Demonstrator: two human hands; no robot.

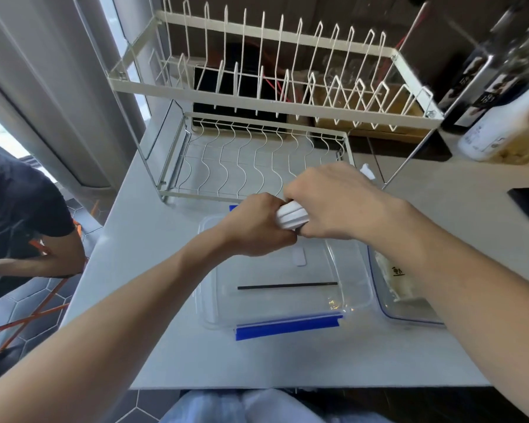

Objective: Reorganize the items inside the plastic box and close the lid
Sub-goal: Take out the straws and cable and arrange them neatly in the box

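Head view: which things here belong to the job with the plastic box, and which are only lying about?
Job:
plastic box
lid with blue edge, beside it
black stick in the box
white bundle held by left hand and right hand

Lying about:
dish rack
bottles

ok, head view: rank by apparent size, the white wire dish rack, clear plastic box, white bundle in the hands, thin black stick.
1. White wire dish rack
2. Clear plastic box
3. White bundle, partly hidden by both hands
4. Thin black stick
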